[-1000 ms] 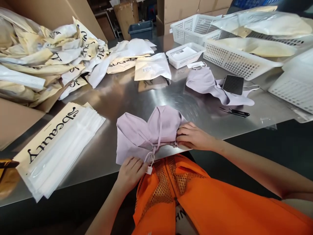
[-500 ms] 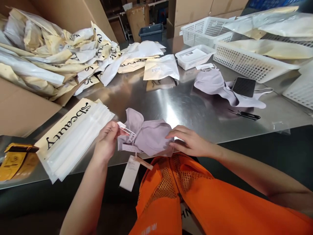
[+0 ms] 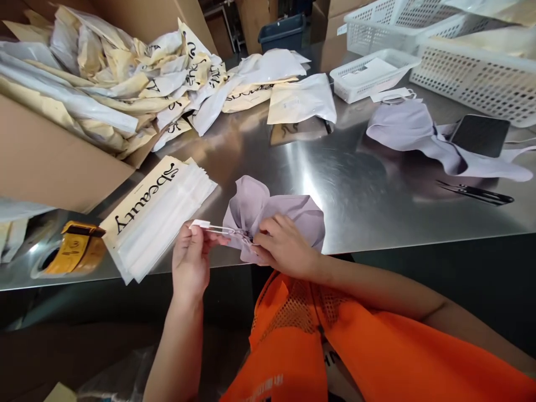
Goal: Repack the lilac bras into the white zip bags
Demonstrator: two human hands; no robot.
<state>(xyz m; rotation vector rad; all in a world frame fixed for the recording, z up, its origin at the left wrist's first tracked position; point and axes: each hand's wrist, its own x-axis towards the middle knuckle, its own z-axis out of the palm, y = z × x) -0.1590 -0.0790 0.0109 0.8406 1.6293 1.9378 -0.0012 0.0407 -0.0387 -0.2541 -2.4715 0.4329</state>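
A lavender bra (image 3: 307, 215) lies bunched on the metal table (image 3: 355, 220) in front of me. My left hand (image 3: 191, 259), at its left side, pinches a small white tag (image 3: 200, 223) between thumb and finger. From this tag a white string loop (image 3: 220, 229) stretches to the gathered fabric. My right hand (image 3: 287, 245) rests over the bra's middle, fingers closed on the fabric where the string meets it. What lies beneath those fingertips is hidden.
Left of my hands is a stack of printed mailing bags (image 3: 157, 215), with a yellow tape roll (image 3: 77, 248) beside it. A box of filled bags (image 3: 54, 151) stands behind. To the right lie another lavender bra (image 3: 402, 125), a phone (image 3: 481, 135), thread snips (image 3: 477, 192) and white baskets (image 3: 473, 84).
My right hand has moved left from the bra's right edge onto its middle and closed on the fabric. The left hand keeps the white tag. The hanging paper tag is out of sight.
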